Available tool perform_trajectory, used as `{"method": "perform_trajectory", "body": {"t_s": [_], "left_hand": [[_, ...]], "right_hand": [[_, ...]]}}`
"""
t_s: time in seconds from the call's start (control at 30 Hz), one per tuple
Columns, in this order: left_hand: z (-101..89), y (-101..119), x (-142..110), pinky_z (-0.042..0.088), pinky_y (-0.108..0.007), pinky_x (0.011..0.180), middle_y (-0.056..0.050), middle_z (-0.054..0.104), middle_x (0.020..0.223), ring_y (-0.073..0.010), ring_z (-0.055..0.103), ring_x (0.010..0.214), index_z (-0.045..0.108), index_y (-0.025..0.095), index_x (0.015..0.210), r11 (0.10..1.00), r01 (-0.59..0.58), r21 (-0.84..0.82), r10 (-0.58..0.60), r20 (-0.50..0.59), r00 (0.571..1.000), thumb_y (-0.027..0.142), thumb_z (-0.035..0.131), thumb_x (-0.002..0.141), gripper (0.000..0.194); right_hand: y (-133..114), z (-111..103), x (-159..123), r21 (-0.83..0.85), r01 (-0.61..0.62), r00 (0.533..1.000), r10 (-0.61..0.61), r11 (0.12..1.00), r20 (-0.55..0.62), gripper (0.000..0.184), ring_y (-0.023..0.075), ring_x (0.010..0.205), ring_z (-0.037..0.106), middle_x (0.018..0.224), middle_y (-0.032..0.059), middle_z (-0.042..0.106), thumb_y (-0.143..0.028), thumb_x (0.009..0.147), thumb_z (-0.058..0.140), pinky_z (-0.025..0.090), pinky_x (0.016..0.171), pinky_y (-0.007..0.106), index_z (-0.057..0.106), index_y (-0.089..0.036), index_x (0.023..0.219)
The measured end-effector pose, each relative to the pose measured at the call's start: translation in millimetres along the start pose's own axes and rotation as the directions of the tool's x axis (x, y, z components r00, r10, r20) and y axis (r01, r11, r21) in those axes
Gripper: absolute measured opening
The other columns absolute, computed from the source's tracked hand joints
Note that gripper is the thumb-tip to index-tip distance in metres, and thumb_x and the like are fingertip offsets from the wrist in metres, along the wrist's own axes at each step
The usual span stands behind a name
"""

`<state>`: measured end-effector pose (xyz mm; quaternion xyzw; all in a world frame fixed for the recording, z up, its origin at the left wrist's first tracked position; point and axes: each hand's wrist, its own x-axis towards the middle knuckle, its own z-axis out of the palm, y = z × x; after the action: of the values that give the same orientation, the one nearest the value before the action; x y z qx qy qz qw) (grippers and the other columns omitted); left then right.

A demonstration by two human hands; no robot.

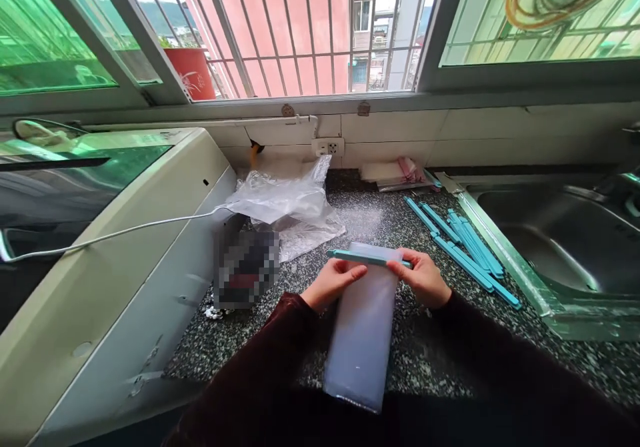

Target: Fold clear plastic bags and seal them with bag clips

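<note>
The fingers of left hand (333, 283) and right hand (420, 277) are grasping the teal clip (371, 258) on the plastic bag (361, 340). The bag is at the near edge of the table (430, 360), its long axis toward the window (300, 40), the clip crossing its far end

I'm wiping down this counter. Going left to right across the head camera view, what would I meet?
Pale boxy unit, crumpled clear plastic, translucent bag, loose teal clips, steel sink.
</note>
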<state>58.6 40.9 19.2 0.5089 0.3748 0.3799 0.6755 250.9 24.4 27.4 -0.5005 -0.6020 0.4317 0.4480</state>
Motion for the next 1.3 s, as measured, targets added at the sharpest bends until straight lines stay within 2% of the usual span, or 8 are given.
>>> {"method": "perform_trajectory", "body": {"t_s": [0.27, 0.43, 0.57, 0.67, 0.9, 1.07, 1.17, 1.3], "left_hand": [[-16.5, 1.2, 4.9, 0.045, -0.027, 0.071, -0.004, 0.07, 0.074, -0.0162, 0.059, 0.073, 0.071, 0.016, 0.076, 0.954, -0.2, -0.224, 0.122, -0.321, 0.939, 0.043, 0.078, 0.052, 0.037], [-19.0, -0.9, 5.9, 0.045, -0.027, 0.072, -0.005, 0.07, 0.073, -0.0162, 0.059, 0.071, 0.071, 0.015, 0.071, 0.978, -0.155, -0.141, 0.11, -0.284, 0.952, 0.046, 0.078, 0.052, 0.037], [-13.1, -6.5, 6.4, 0.044, -0.029, 0.075, -0.006, 0.07, 0.073, -0.0182, 0.06, 0.074, 0.07, 0.012, 0.072, 0.996, -0.065, -0.067, 0.056, -0.127, 0.99, 0.048, 0.076, 0.053, 0.042], [-9.4, -6.2, 9.8, 0.044, -0.028, 0.075, -0.007, 0.07, 0.079, -0.0179, 0.06, 0.077, 0.068, 0.012, 0.08, 0.997, 0.006, -0.078, -0.008, -0.034, 0.999, 0.05, 0.074, 0.056, 0.046], [-9.9, 9.2, 49.2, 0.04, -0.024, 0.06, -0.004, 0.066, 0.074, -0.0136, 0.056, 0.063, 0.065, 0.011, 0.084, 0.984, 0.17, 0.049, -0.175, 0.153, 0.973, 0.041, 0.076, 0.054, 0.044], [3.2, 31.9, 122.7, 0.036, -0.022, 0.051, 0.0, 0.056, 0.056, -0.0107, 0.048, 0.052, 0.06, 0.011, 0.061, 0.97, 0.015, 0.243, 0.045, -0.239, 0.97, 0.029, 0.07, 0.055, 0.022], [11.4, 50.5, 176.2, 0.041, -0.023, 0.057, 0.0, 0.055, 0.059, -0.013, 0.052, 0.059, 0.06, 0.011, 0.066, 0.958, -0.035, 0.284, 0.156, -0.415, 0.897, 0.02, 0.065, 0.06, 0.013], [18.9, 65.4, 233.8, 0.042, -0.029, 0.085, -0.01, 0.058, 0.104, -0.0184, 0.054, 0.098, 0.052, 0.013, 0.112, 0.931, -0.113, 0.349, 0.317, -0.613, 0.724, 0.021, 0.059, 0.072, 0.041]], "right_hand": [[4.5, 32.7, -15.3, -0.112, -0.022, 0.95, 0.055, 0.994, 0.306, 0.042, 0.0092, 0.051, 0.039, 0.053, -0.0023, 0.046, -0.055, 0.073, 0.057, 0.034, 0.049, 0.023, 0.05, -0.017, 0.055], [8.4, 16.2, -9.2, -0.292, 0.173, 0.985, -0.171, 0.941, 0.033, 0.029, 0.0119, 0.056, 0.048, 0.073, 0.0026, 0.059, -0.043, 0.076, 0.058, 0.042, 0.053, 0.026, 0.059, -0.017, 0.089], [10.8, 4.5, -6.3, -0.64, 0.461, 0.827, -0.558, 0.614, 0.061, 0.028, 0.0176, 0.073, 0.056, 0.09, 0.0094, 0.064, -0.033, 0.08, 0.058, 0.047, 0.067, 0.03, 0.057, -0.016, 0.102], [6.1, -2.9, -1.5, -0.782, 0.511, 0.752, -0.626, 0.357, 0.206, 0.014, 0.0181, 0.073, 0.058, 0.077, 0.0071, 0.066, -0.024, 0.084, 0.051, 0.044, 0.066, 0.028, 0.061, -0.015, 0.088], [-13.3, -69.7, 54.5, -0.956, 0.106, 0.908, -0.419, 0.274, -0.019, 0.018, 0.0163, 0.066, 0.059, 0.071, 0.0041, 0.067, -0.032, 0.079, 0.054, 0.032, 0.056, 0.025, 0.063, -0.016, 0.076], [-9.9, -111.4, 102.6, -0.937, -0.199, 0.937, -0.225, 0.286, -0.268, 0.022, 0.0193, 0.074, 0.061, 0.085, 0.0065, 0.068, -0.036, 0.079, 0.051, 0.031, 0.055, 0.025, 0.063, -0.018, 0.081], [-7.5, -124.9, 132.2, -0.893, -0.324, 0.917, -0.129, 0.312, -0.378, 0.025, 0.0219, 0.079, 0.063, 0.087, 0.0088, 0.068, -0.038, 0.079, 0.05, 0.035, 0.058, 0.026, 0.064, -0.018, 0.085], [-3.6, -138.7, 176.7, -0.804, -0.471, 0.866, 0.018, 0.362, -0.5, 0.029, 0.0239, 0.085, 0.064, 0.088, 0.0106, 0.07, -0.041, 0.079, 0.05, 0.04, 0.061, 0.027, 0.065, -0.019, 0.088]]}}
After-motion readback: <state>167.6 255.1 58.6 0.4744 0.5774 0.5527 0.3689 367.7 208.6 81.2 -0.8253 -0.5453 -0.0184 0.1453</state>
